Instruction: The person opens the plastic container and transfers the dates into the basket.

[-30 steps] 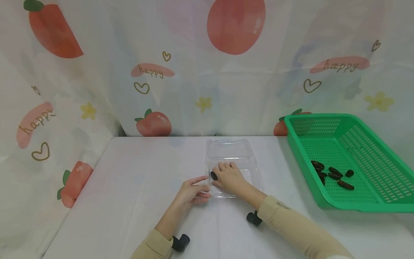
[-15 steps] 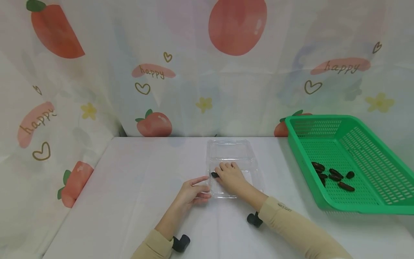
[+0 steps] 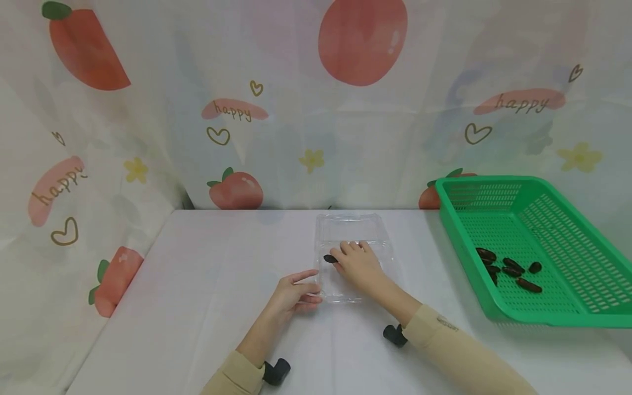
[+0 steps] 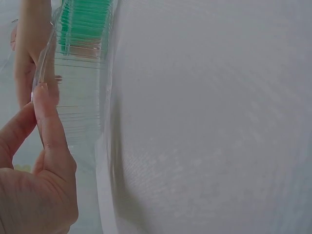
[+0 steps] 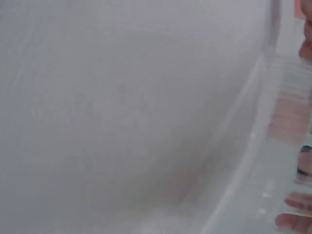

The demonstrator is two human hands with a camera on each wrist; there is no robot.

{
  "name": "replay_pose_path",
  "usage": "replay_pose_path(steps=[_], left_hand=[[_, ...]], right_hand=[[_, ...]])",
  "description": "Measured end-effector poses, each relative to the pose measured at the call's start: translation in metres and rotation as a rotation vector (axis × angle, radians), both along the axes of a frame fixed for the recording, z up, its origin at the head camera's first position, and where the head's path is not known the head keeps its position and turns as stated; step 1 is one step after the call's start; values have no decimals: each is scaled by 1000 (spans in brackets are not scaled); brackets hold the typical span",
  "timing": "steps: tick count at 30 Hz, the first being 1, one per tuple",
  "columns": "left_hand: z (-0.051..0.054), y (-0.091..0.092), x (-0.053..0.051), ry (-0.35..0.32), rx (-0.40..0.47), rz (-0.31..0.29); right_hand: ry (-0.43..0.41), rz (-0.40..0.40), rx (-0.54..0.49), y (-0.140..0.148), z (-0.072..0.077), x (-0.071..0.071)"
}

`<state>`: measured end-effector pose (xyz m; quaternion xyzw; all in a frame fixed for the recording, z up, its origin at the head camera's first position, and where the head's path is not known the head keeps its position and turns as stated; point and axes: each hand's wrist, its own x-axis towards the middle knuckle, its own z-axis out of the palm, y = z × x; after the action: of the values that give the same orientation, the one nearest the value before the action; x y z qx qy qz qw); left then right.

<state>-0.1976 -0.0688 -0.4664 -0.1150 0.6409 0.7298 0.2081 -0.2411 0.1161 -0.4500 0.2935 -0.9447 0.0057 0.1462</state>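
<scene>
A clear plastic clamshell box (image 3: 340, 289) lies with its lid spread back on the white table. My left hand (image 3: 291, 296) is at the box's left side; in the left wrist view its thumb and finger pinch the box's clear rim (image 4: 41, 66). Over the inside of the box, my right hand (image 3: 360, 269) holds a small dark oval piece, seemingly a date (image 3: 329, 258), between thumb and fingers at its left. The right wrist view shows mostly table, with the box's curved wall (image 5: 243, 165) and some fingers at the right edge, partly seen through plastic.
A green perforated basket (image 3: 503, 307) stands at the right of the table, with several dark brown dates (image 3: 529, 285) in its near left part. A printed fruit-pattern cloth (image 3: 365, 148) hangs behind and to the left. Both wrists carry small black cameras (image 3: 276, 372).
My right hand has shifted slightly away and to the right, with the date moving along and turning from upright to lying sideways. My left hand stays in place at the box.
</scene>
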Motion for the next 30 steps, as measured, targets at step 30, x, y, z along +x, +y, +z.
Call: replay_pose_path(steps=[30], left_hand=[[-3,-1,-1,-4,6,-5]], right_hand=[[270,-194,-154,153,64,43]])
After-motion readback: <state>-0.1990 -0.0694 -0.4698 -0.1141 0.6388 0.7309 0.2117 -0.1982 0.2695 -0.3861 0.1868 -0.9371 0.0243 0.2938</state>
